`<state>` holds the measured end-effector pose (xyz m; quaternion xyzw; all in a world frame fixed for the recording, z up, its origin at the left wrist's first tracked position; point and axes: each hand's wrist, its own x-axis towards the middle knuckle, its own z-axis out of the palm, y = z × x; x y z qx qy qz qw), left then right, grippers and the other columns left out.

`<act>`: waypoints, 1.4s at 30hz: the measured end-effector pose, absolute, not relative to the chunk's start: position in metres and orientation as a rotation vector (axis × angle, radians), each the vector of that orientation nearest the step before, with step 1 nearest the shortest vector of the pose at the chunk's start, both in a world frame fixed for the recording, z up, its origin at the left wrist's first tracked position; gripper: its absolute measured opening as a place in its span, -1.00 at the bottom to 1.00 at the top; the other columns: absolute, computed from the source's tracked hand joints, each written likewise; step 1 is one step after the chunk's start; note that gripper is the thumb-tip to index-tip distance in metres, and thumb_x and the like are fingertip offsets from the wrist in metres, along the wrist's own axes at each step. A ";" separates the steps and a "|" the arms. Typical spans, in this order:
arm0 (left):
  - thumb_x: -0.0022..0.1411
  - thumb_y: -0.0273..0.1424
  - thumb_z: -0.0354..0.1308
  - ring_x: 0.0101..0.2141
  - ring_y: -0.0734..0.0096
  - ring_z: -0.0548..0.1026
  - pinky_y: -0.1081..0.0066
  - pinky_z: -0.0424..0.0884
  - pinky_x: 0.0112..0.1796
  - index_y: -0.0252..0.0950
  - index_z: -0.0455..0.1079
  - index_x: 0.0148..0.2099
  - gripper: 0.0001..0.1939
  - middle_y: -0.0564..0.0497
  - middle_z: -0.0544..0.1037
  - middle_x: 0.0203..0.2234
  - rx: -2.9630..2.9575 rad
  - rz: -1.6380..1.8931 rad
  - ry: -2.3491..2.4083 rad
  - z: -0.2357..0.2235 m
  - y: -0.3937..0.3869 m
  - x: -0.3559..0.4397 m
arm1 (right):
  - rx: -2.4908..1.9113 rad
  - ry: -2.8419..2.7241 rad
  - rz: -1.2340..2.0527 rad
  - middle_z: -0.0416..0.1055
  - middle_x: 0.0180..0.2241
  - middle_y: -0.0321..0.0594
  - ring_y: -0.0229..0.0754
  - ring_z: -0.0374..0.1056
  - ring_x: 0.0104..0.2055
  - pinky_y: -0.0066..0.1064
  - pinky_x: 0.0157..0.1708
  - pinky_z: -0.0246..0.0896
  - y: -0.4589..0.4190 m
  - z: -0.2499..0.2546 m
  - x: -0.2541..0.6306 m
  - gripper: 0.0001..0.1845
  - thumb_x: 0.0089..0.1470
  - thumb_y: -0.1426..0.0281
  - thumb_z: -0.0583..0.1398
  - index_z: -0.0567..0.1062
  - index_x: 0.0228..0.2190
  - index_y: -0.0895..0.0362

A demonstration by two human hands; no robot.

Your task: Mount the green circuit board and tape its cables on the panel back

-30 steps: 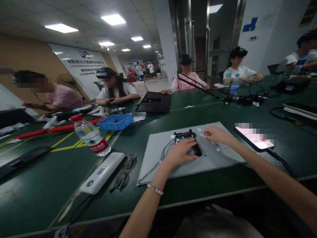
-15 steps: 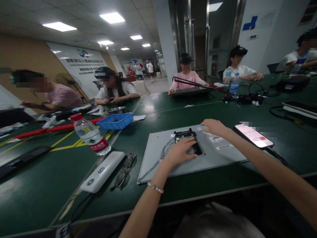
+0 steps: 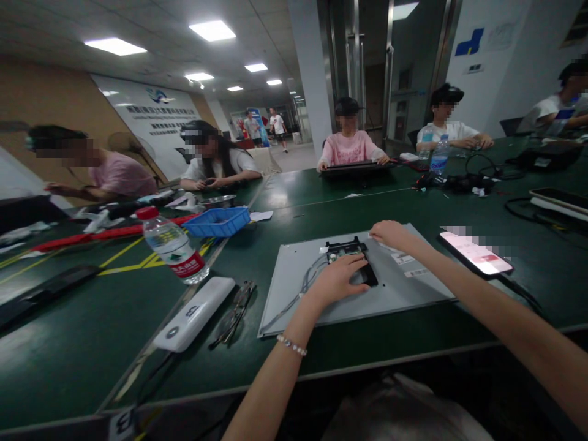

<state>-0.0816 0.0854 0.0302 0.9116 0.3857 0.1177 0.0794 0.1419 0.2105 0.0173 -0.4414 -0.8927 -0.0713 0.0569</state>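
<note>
A flat grey metal panel point(image 3: 294, 269), probably the back of a screen, lies on the table in front of me. On it sits a black plastic bracket point(image 3: 345, 245) around a small circuit board, with grey cables point(image 3: 309, 277) running off to the left. My left hand point(image 3: 340, 279) rests over the bracket and board, fingers spread and thumb apart, pressing down rather than gripping. Near the panel's far edge, right of the bracket, my right hand point(image 3: 389, 235) is closed with its fingertips together. What its fingers pinch is hidden. White labels point(image 3: 416, 273) lie beside that forearm.
A lit phone point(image 3: 478, 251) lies to the right with a cable. Left are glasses point(image 3: 233, 313), a white power bank point(image 3: 196, 313), a water bottle point(image 3: 174, 248) and a blue tray point(image 3: 218, 222). Across the table a person in pink point(image 3: 351, 147) holds a dark panel.
My right hand has shifted slightly left along the panel's far edge. My left hand stays on the bracket. Across the table, the person's long dark strips have come down onto their panel.
</note>
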 end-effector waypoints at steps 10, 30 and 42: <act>0.20 -0.16 0.18 0.21 0.15 0.24 0.18 0.19 0.18 -0.24 0.25 0.22 -0.41 -0.11 0.25 0.24 2.721 0.351 1.163 0.033 0.082 -0.082 | -1.429 -2.720 -0.276 0.52 -0.20 0.10 0.04 0.45 -0.14 -0.29 -0.20 0.27 0.211 0.012 0.137 -0.70 0.22 0.47 0.03 0.57 -0.27 0.24; 0.18 -0.16 0.19 0.20 0.17 0.25 0.19 0.20 0.17 -0.22 0.27 0.21 -0.43 -0.11 0.28 0.22 2.727 0.337 1.172 0.030 0.084 -0.081 | -1.086 -2.781 -0.372 0.54 -0.25 0.05 -0.06 0.44 -0.15 -0.36 -0.14 0.18 0.202 0.014 0.078 -0.78 0.15 0.55 0.09 0.56 -0.30 0.27; 0.20 -0.14 0.16 0.21 0.18 0.23 0.21 0.17 0.19 -0.23 0.25 0.23 -0.41 -0.10 0.26 0.23 2.745 0.343 1.179 0.029 0.084 -0.081 | -1.147 -2.575 0.174 0.56 -0.19 -0.15 -0.19 0.43 -0.15 -0.50 -0.17 0.18 0.219 0.006 0.085 -0.70 0.20 0.41 0.07 0.60 -0.23 0.15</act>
